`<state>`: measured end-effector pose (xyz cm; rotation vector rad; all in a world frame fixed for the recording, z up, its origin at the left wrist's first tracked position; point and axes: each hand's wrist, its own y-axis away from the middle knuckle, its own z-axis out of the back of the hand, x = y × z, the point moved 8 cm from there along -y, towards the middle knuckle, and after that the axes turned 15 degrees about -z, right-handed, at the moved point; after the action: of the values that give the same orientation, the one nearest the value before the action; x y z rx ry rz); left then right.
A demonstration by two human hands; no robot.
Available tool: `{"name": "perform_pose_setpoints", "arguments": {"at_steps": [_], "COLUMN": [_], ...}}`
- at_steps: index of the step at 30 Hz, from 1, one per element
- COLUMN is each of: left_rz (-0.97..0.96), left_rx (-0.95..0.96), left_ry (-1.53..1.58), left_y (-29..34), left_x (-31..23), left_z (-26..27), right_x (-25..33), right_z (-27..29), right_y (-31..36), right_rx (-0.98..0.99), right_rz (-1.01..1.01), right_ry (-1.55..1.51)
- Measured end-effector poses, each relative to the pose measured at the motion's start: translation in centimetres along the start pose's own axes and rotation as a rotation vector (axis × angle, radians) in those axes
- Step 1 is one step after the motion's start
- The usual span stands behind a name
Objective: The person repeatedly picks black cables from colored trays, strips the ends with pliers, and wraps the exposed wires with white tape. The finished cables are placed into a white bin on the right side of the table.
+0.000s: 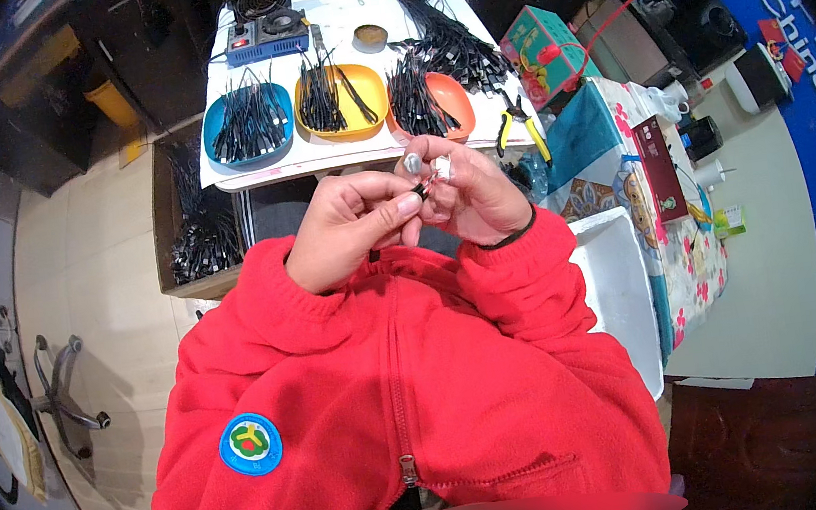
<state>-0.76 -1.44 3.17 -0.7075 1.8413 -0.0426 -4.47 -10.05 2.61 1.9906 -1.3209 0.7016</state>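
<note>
Centre of the dial = the two hands; 9 o'clock, box (pixel 167 244) of dark cables by the table; 10 o'clock, blue tray (pixel 210 134) with a bundle of black leads; 11 o'clock, yellow tray (pixel 373 88), likewise loaded; left hand (pixel 349 223), thumb and forefinger pinched together on a thin black cable (pixel 422 192), other fingers curled; the cable's end lies at the dial centre, between the hands, thin reddish strands showing; right hand (pixel 477 194), fingertips bunched against those strands, grip nearly closed; grey cap (pixel 413 163) and white wrap (pixel 441 168) at its fingers; just past 12, orange tray (pixel 454 101), leads on its left side; 2 o'clock, yellow-and-black pliers (pixel 517 114)

Handling, judged: cable light, jacket flexible and perhaps slick; strands soft, easily bent or snapped; best held on the jacket just behind the bare part, strands touched lightly

Unclear: cable's remaining length, hidden by left hand; strand count too small to tell; right hand's exact hold partly masked by its own fingers
</note>
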Motion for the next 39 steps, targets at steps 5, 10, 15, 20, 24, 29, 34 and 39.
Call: {"name": "perform_pose_setpoints", "arguments": {"at_steps": [5, 10, 15, 20, 24, 29, 34, 39], "left_rz": [0.012, 0.017, 0.043, 0.118, 0.133, 0.065, 0.027, 0.106], "left_rx": [-0.011, -0.072, -0.032, -0.034, -0.017, 0.011, -0.012, -0.039], "left_ry": [0.025, 0.084, 0.055, 0.09, 0.091, -0.02, -0.012, -0.095], "left_y": [0.0, 0.0, 0.2, 0.2, -0.1, 0.0, 0.3, 0.9], "left_x": [0.0, 0.6, 0.8, 1.1, 1.2, 0.7, 0.2, 0.7], "left_z": [0.0, 0.1, -0.2, 0.4, 0.6, 0.3, 0.4, 0.6], "right_x": [-0.5, -0.5, -0.3, -1.0, -0.9, 0.0, -1.0, -0.9], "right_z": [-0.4, -0.2, 0.6, 1.0, 1.3, 1.0, 0.3, 0.3], "right_y": [0.0, 0.8, 1.3, 0.8, 0.8, 1.3, 1.1, 1.3], "right_rx": [-0.058, -0.185, -0.189, -0.131, -0.134, -0.228, -0.231, -0.251], "right_rz": [0.034, 0.093, 0.085, 0.056, 0.041, 0.168, 0.239, 0.327], "right_ry": [0.016, 0.102, 0.06, 0.06, 0.09, 0.152, 0.139, 0.219]}}
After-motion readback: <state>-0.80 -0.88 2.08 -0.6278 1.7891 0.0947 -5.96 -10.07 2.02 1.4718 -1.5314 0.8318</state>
